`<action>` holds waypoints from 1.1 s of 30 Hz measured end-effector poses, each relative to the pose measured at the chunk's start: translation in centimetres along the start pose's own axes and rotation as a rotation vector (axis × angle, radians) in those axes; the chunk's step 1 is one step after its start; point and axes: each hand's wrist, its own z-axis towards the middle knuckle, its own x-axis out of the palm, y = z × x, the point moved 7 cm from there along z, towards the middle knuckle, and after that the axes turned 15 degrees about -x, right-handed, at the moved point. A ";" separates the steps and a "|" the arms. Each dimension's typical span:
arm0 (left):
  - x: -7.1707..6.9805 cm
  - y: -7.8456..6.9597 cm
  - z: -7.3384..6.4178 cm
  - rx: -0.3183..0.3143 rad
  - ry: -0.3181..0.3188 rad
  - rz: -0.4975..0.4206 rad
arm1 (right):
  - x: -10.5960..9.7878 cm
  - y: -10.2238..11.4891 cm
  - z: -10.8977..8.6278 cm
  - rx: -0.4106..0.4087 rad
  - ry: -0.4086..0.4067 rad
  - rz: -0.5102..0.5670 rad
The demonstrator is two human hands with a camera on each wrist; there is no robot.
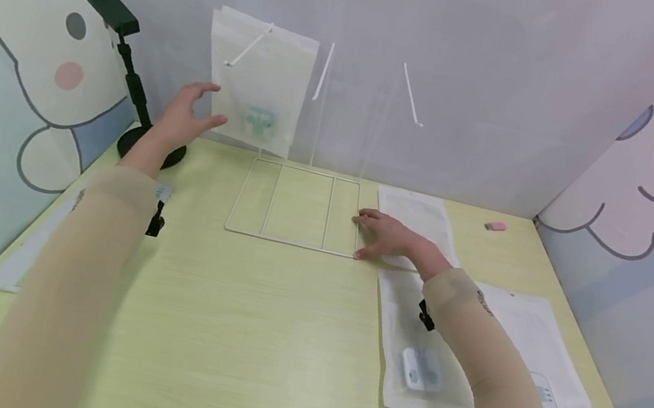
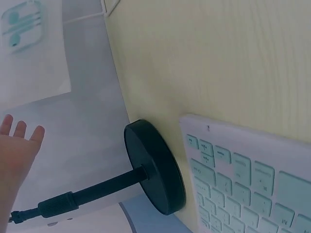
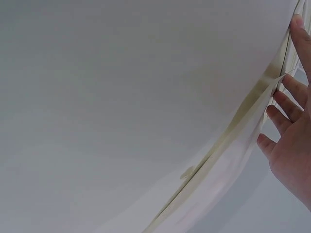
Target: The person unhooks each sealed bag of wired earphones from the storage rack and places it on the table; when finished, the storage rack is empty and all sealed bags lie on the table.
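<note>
White pouches [image 1: 256,82] hang from the left prong of a white wire display rack [image 1: 275,239]; a teal earphone shape shows through the front one. Beside their left edge is my left hand [image 1: 180,120], thumb and fingers apart, with nothing held between them. In the left wrist view the same hand [image 2: 17,153] appears below the pouch [image 2: 34,73]. My right hand [image 1: 387,235] touches the right side of the rack's base near its front corner, fingers spread. In the right wrist view this hand [image 3: 291,116] is beside pale sheet-like edges.
More white pouches [image 1: 417,213] lie right of the rack, and larger ones [image 1: 517,318] nearer me, one containing a small white case [image 1: 421,370]. A black stand [image 1: 135,90] rises at back left. A keyboard [image 2: 252,179] lies left. A small pink item [image 1: 495,226] sits back right.
</note>
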 end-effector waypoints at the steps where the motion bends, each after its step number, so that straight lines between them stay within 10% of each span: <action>1: 0.0 -0.2 0.0 0.003 -0.008 -0.025 | 0.0 -0.1 0.0 0.002 0.002 -0.004; 33: 0.6 -1.5 -2.0 0.208 -0.254 -0.253 | 1.0 -0.9 -0.4 0.029 -0.068 0.116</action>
